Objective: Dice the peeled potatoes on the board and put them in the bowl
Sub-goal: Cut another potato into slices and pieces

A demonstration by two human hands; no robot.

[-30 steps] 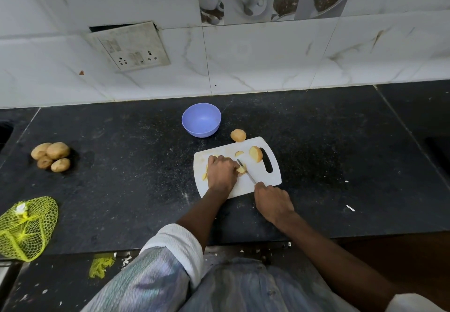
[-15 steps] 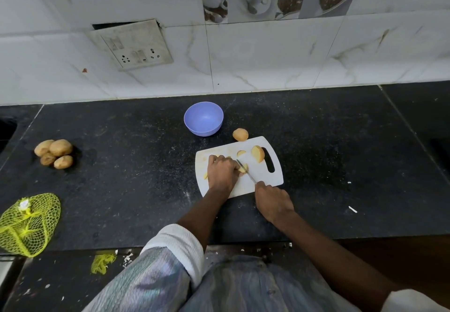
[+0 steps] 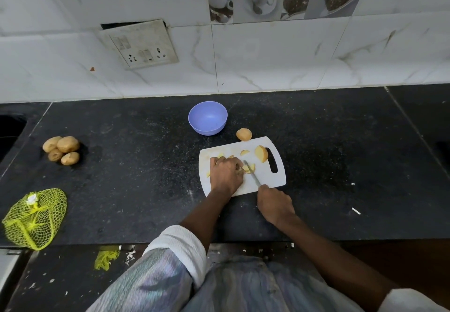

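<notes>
A white cutting board (image 3: 272, 180) lies on the black counter. My left hand (image 3: 225, 174) holds a potato piece (image 3: 248, 168) down on the board with curled fingers. My right hand (image 3: 275, 204) grips a knife (image 3: 252, 174) whose blade meets that piece. A potato half (image 3: 261, 153) and a small slice (image 3: 244, 152) lie farther back on the board. One whole peeled potato (image 3: 244, 134) sits on the counter just behind the board. The blue bowl (image 3: 207, 118) stands behind the board to the left, with nothing visible inside.
Several unpeeled potatoes (image 3: 62, 149) are piled at the left of the counter. A yellow mesh bag (image 3: 34, 218) lies at the front left edge. A switch plate (image 3: 140, 43) hangs on the tiled wall behind. A dark sink opening (image 3: 9, 129) is at the far left.
Both hands stay at the same potato piece with the knife on it. Only the camera has shifted slightly.
</notes>
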